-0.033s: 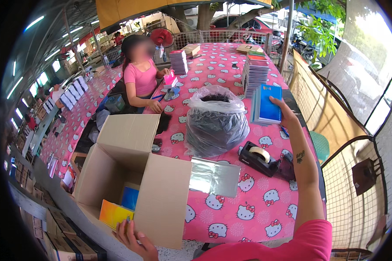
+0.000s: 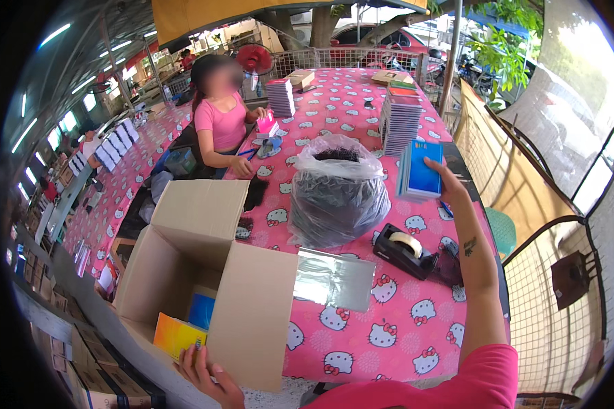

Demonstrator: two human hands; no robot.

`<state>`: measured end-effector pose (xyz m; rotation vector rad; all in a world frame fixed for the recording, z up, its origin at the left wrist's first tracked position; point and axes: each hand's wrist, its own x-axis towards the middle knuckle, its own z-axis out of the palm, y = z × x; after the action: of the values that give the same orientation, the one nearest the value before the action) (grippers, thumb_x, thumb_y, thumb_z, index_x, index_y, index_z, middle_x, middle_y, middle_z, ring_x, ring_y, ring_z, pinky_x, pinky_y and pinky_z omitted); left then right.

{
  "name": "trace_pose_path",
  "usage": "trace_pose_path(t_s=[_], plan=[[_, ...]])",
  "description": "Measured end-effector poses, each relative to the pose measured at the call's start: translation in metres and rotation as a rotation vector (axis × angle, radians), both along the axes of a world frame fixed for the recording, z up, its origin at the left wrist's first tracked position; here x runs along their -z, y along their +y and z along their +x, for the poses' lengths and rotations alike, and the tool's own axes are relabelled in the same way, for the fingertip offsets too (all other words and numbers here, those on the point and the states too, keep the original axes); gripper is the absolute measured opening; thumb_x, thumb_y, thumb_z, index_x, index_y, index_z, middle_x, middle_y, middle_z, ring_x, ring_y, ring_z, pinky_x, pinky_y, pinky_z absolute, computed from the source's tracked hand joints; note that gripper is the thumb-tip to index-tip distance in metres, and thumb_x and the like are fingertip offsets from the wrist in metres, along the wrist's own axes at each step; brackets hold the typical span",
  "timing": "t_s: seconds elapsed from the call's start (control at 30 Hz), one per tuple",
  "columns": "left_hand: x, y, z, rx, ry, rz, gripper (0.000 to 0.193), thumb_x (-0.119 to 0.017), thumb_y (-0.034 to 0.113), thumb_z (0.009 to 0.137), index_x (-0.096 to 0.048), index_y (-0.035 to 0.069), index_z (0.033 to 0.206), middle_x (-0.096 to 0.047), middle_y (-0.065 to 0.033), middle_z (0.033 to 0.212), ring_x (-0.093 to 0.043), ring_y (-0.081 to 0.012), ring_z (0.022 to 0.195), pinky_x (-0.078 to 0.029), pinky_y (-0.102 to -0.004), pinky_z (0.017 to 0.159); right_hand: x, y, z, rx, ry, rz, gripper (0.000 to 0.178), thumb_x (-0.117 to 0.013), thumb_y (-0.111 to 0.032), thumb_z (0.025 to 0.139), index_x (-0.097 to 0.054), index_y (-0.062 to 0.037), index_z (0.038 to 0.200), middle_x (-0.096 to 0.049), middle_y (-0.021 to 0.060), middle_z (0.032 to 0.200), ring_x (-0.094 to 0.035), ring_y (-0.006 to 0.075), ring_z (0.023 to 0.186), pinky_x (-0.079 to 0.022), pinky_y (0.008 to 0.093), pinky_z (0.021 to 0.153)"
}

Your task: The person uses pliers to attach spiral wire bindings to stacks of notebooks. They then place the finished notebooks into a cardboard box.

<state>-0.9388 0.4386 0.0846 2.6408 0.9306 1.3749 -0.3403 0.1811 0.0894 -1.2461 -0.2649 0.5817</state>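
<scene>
In my right hand is a small stack of blue-covered notebooks, raised beside a tall notebook pile. My fingers close over the stack's right edge. My left hand lies at the near side of an open cardboard box, its fingers somewhat spread. Its fingertips touch or overlap the near edge of a yellow-orange notebook, which lies inside the box. Behind that one, deeper in the box, a blue notebook shows in part.
A clear plastic bag with dark contents stands mid-table. Near it are a black tape dispenser and clear plastic sleeves. Across the pink patterned table, a co-worker handles pink notebooks beside another notebook pile.
The stack in my right hand has shifted slightly right and down. My left hand stays by the yellow-orange notebook. The whole view has moved a little.
</scene>
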Motion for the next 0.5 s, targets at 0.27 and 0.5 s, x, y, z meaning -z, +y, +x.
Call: trace_pose_path(t_s=[0.27,0.5], plan=[[0.000,0.006,0.028,-0.028,-0.075,0.042,0.046,-0.041,0.036,0.100,-0.066,0.001,0.115,-0.061,-0.0184,0.119,-0.050,-0.0388,0.113,-0.033,-0.0538,0.102,0.170,-0.012,0.106,-0.010,0.229,-0.319,0.074,-0.082,-0.046,0.072,-0.050,-0.0146,0.130,-0.063,0.0101,0.121,-0.062,0.0269,0.105,-0.051,0.0490,0.089],[0.003,0.010,0.006,-0.036,-0.011,0.015,0.044,-0.040,0.033,0.100,-0.066,0.002,0.116,-0.061,-0.0176,0.121,-0.050,-0.0381,0.114,-0.031,-0.0540,0.104,0.159,0.011,0.115,0.040,0.079,-0.871,0.084,-0.080,-0.049,0.073,-0.046,-0.0102,0.140,-0.058,0.0143,0.131,-0.053,0.0299,0.121,-0.039,0.0504,0.102]])
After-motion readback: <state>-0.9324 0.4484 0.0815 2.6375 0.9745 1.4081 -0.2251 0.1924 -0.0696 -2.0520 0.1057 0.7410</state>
